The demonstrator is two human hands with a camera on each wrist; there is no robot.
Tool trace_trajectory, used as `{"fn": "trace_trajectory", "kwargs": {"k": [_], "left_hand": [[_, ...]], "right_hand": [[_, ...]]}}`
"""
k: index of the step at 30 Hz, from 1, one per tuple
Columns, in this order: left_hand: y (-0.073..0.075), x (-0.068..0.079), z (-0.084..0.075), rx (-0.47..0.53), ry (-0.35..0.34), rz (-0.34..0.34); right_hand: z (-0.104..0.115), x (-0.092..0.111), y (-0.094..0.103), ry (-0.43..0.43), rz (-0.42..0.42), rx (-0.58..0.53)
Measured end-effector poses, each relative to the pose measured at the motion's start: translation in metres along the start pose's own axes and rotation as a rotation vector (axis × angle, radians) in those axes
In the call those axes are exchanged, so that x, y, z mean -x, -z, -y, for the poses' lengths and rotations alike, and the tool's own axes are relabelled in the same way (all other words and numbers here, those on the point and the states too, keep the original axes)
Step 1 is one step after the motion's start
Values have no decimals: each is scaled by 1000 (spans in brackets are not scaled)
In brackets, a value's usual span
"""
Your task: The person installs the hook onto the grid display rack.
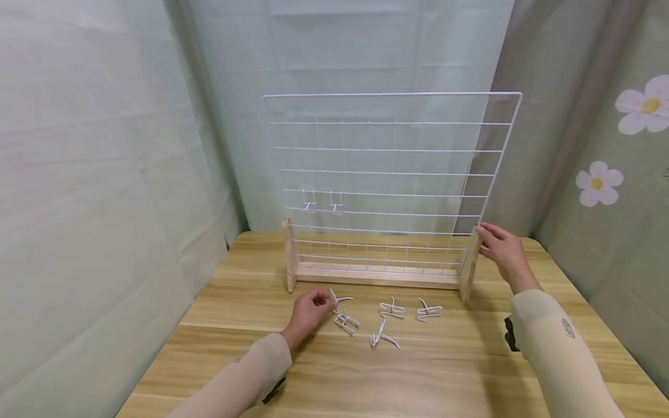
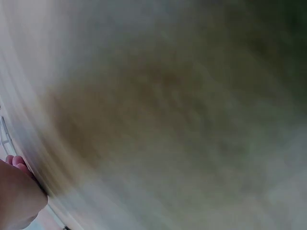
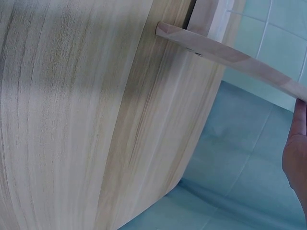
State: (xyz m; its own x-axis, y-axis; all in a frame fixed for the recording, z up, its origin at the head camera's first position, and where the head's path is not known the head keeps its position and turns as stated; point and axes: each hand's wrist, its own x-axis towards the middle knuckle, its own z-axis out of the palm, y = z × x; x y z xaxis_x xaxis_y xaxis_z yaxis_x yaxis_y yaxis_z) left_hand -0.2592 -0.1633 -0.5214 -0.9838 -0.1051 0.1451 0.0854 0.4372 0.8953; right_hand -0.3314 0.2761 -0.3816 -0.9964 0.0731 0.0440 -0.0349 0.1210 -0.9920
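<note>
A white wire grid panel [image 1: 387, 195] stands upright in a wooden stand [image 1: 376, 276], with two white wire hooks hanging toward its left side. My right hand [image 1: 504, 252] grips the top of the stand's right upright [image 1: 469, 267]; in the right wrist view the hand [image 3: 297, 143] shows at the edge, against that upright [image 3: 230, 55]. In front of the stand, the fingertips of my left hand [image 1: 308, 312] pinch a white wire hook [image 1: 342, 299] low over the table. Most of the left wrist view is blurred, with part of the hand [image 2: 21, 196] at its left edge.
Several more white wire hooks lie on the wooden table [image 1: 418, 377], among them one hook [image 1: 346, 322] close by the left hand and another [image 1: 429, 312] farthest right. Pale curtains [image 1: 115, 174] hang behind the table and on both sides.
</note>
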Motion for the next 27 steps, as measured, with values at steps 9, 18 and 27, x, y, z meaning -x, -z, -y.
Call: {"fn": "trace_trajectory", "kwargs": {"k": [9, 18, 27], "left_hand": [[7, -8, 7, -41, 4, -67], [7, -10, 5, -65, 13, -92], [9, -11, 4, -78, 19, -94]], "right_hand": [[-2, 0, -1, -3, -7, 49], [-1, -1, -1, -2, -4, -5], [0, 0, -2, -3, -6, -49]]}}
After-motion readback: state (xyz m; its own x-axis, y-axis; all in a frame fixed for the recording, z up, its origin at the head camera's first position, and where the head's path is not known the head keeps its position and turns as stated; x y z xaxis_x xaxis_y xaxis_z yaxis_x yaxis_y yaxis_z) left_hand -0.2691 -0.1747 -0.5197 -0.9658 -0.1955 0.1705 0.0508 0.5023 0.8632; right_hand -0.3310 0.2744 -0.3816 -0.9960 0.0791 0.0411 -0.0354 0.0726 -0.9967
